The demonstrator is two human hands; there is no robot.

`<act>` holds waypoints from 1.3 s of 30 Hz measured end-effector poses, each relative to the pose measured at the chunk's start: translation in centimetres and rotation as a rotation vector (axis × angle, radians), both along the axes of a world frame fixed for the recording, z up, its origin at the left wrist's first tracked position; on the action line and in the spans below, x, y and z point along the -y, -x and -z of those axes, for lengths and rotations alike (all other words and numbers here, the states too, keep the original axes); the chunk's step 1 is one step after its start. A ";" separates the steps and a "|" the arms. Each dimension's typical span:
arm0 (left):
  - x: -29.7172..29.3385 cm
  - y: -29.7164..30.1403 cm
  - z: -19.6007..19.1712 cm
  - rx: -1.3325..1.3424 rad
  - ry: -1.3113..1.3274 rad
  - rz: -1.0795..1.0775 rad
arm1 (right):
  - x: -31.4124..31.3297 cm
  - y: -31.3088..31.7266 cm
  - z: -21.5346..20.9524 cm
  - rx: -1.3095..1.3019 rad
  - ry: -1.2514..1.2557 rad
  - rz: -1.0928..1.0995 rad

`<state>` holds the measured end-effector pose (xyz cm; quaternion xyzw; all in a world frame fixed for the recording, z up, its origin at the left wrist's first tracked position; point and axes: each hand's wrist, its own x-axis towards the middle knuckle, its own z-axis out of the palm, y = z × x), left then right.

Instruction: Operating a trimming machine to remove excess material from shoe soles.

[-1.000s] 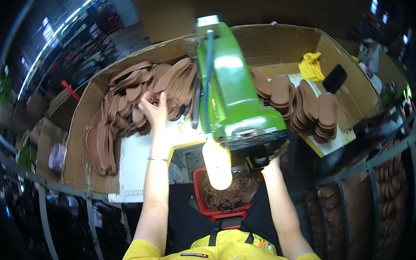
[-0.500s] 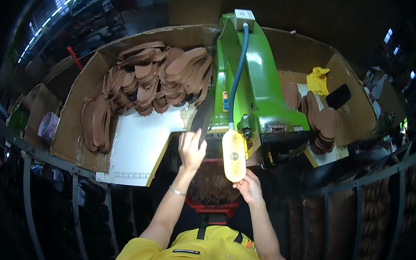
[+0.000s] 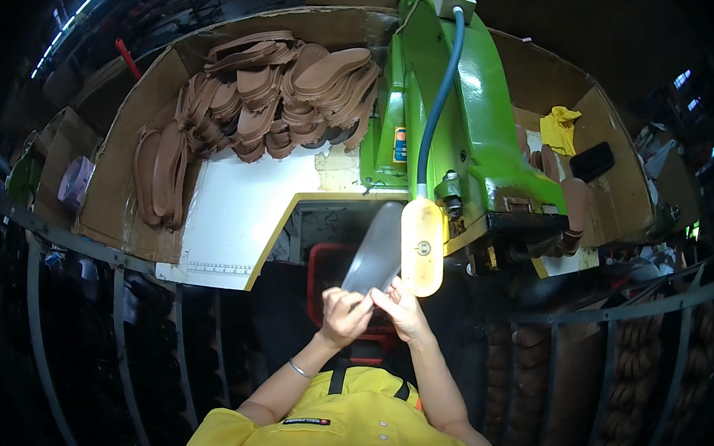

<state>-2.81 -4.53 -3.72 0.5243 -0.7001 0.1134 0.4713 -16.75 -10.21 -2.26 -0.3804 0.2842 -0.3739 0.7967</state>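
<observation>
A dark grey shoe sole (image 3: 377, 252) tilts up from my two hands, slightly blurred, just left of a yellow lamp head (image 3: 422, 267). My left hand (image 3: 344, 315) is closed on its near end. My right hand (image 3: 402, 310) pinches the same end at the right corner, with its fingertips close to my left fingers. The lamp head hangs on a blue hose in front of a green machine (image 3: 488, 109). Beyond my left hand, a heap of brown soles (image 3: 259, 89) lies on the white board.
A cardboard surround (image 3: 125, 178) walls the work table (image 3: 228, 216), whose yellow edge has a cut-out. At the right are more brown soles (image 3: 576, 198), a yellow cloth (image 3: 559, 129) and a black flat object (image 3: 593, 161). Metal rails (image 3: 602, 313) run along the front.
My left hand has drawn the grey sole from beside the machine toward me. My right hand has moved from the lamp's lower end onto the sole. The view has shifted.
</observation>
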 end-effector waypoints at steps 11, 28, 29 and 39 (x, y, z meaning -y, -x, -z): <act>11.9 -5.5 -4.3 -0.569 -0.001 -0.073 | -1.4 3.1 1.2 -0.312 0.045 -0.044; 11.3 -10.2 -2.4 -0.114 0.011 -0.218 | -2.6 2.2 0.8 -0.300 -0.007 -0.102; 9.2 -10.2 -2.6 -0.100 0.040 -0.215 | -2.4 1.8 0.7 -0.261 0.018 -0.088; -0.1 -7.3 0.6 -0.059 0.041 -0.157 | 0.5 -4.9 -1.3 0.034 -0.202 0.102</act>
